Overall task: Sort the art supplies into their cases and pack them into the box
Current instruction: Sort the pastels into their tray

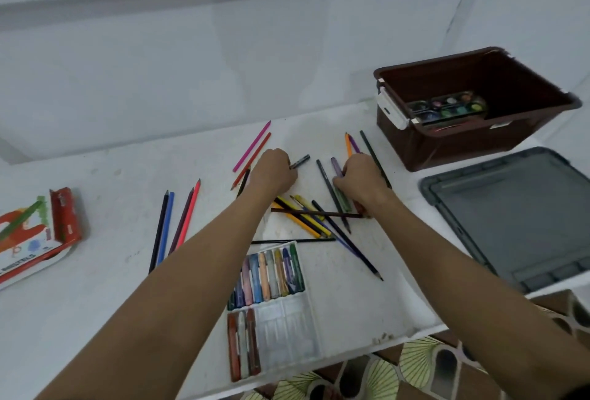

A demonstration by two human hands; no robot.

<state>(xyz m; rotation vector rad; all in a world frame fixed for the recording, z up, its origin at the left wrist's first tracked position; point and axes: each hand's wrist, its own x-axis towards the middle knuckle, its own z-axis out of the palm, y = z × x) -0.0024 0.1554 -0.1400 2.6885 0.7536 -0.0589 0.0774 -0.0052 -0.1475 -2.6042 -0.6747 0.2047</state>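
Dark, stubby and blurred, a black pastel stick [300, 161] juts from the curled fingers [285, 160] of the left hand [273, 172], which pinches it just above the white worktop [95, 272] near the far edge. The right hand [360, 180] is closed round a lilac pastel stick [336, 167] – possibly a greenish one beneath it too, though I cannot tell how many it grips. Both hands work over a loose heap of coloured pencils [306, 212] lying crossed on one another between the wrists. More pencils lie apart: a pink and a red pair [252, 152] beyond the left hand, and four side by side [174, 224] toward the left.

Near the front edge sits the white pastel tray [287, 326], its far row full of sticks and its near row holding only three at the left end. A red-and-white pastel carton [48, 233] rests at the left edge. At the far right corner stands the brown box [472, 112] with a watercolour palette [447, 107] already in it; its grey lid [517, 217] lies flat beside it.

The risks, as I judge them: a wrist dragging through the crossed heap could roll pencils toward the front edge and off – and soft pastel gripped hard may snap or smear. Reaching back, a forearm could also knock the tray and spill its sticks.
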